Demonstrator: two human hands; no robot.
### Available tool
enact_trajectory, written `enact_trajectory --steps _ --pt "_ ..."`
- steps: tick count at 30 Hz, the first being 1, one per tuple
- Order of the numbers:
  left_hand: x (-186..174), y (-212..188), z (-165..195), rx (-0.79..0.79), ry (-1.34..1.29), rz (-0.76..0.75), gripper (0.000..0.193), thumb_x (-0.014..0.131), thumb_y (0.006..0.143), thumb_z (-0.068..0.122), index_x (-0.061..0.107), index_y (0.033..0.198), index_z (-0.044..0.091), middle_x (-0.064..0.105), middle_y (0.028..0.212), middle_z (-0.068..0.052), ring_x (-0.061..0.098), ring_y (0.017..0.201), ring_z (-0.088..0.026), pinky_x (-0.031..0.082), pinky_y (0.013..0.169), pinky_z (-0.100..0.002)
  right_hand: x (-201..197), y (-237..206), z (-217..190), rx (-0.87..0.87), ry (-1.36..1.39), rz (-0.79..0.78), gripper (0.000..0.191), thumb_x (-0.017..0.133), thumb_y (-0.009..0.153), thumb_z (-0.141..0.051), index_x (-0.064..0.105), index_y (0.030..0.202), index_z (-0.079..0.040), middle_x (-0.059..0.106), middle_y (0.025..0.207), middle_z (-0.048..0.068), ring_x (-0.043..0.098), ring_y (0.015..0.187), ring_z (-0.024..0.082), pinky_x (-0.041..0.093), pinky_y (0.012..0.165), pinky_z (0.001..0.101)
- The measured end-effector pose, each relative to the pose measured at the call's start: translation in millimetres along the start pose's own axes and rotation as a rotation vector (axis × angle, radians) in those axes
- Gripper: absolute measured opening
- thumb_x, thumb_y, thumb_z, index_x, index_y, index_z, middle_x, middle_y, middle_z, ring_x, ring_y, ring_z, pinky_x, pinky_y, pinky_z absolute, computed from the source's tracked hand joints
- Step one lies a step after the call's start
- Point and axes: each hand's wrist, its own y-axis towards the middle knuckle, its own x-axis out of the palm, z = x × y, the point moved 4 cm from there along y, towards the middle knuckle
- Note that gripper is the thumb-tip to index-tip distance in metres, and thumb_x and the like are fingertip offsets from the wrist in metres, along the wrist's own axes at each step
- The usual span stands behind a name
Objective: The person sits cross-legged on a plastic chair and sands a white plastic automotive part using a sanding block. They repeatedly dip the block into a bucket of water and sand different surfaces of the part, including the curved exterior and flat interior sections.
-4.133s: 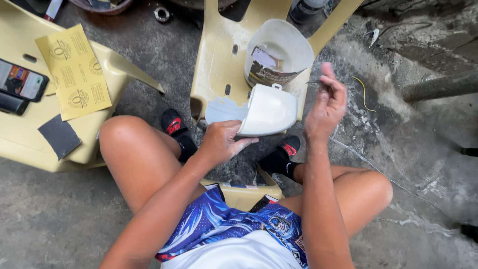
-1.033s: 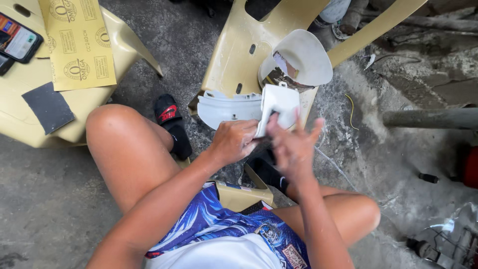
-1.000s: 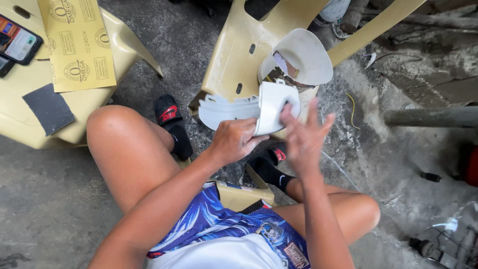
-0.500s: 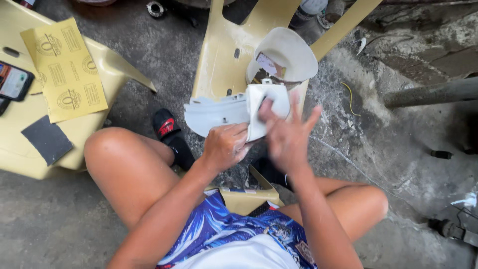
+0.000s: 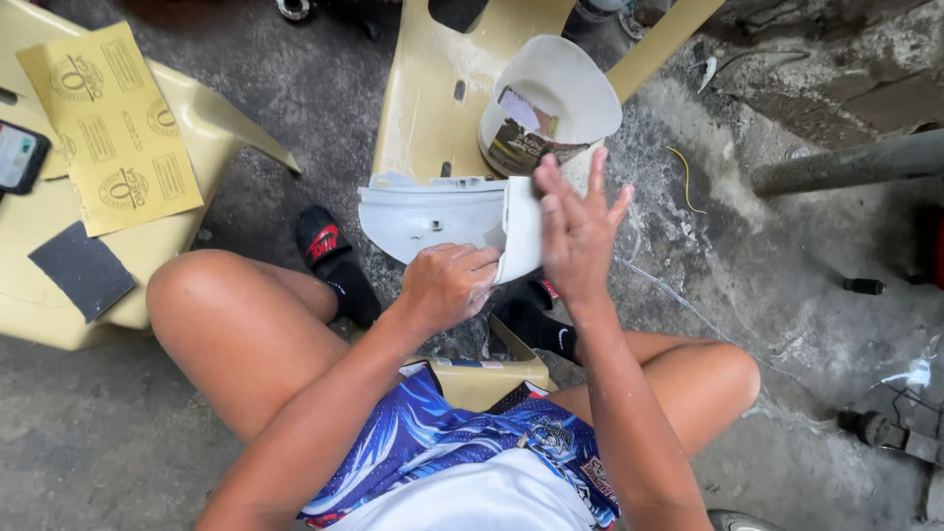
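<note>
Rough concrete floor under a seated person whose left hand grips a grey-white plastic panel above the knees, while the right hand, fingers spread flat, presses its edge; it could slip or crack.

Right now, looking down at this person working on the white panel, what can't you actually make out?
- Head view: the right hand covers the white plastic panel's right end; anything under the palm is hidden.
- The left hand hides the panel's lower edge.
- The white bucket's contents are too shadowed.
- The phone is cut by the left edge.
</note>
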Motion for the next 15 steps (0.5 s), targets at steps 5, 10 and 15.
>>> enact_trajectory --steps 5,10,15 --pt "-3.3 5.2 -4.4 -0.051 0.007 -0.014 0.032 0.082 0.065 0.013 0.067 0.092 0.008 0.069 0.099 -0.004 0.067 0.079 -0.028 0.054 0.068 -0.043 -9.7 2.8 -22.6 -0.156 0.036 -0.103 0.037 0.049 0.098 -0.019 0.077 0.122 -0.018 0.07 0.136 0.002 0.032 0.15 0.043 -0.007 0.112 0.0754" --pt "-14.4 8.5 -6.4 -0.095 -0.021 0.032 0.031 0.082 0.066 0.012 0.066 0.092 0.007 0.069 0.101 -0.006 0.067 0.08 -0.029 0.054 0.07 -0.043 -23.0 2.1 -32.2 -0.122 0.047 -0.04 0.036 0.049 0.105 -0.018 0.072 0.132 -0.012 0.065 0.144 0.003 0.033 0.153 0.042 -0.003 0.12 0.0705" --pt "-24.6 2.4 -9.2 -0.233 -0.172 0.078 0.022 0.085 0.084 0.017 0.073 0.099 0.008 0.071 0.094 -0.006 0.067 0.074 -0.029 0.053 0.064 -0.042 -11.2 -17.8 -7.3 0.046 0.01 0.001 0.036 0.045 0.106 -0.019 0.071 0.131 -0.015 0.066 0.138 0.002 0.036 0.156 0.041 -0.001 0.124 0.0691"
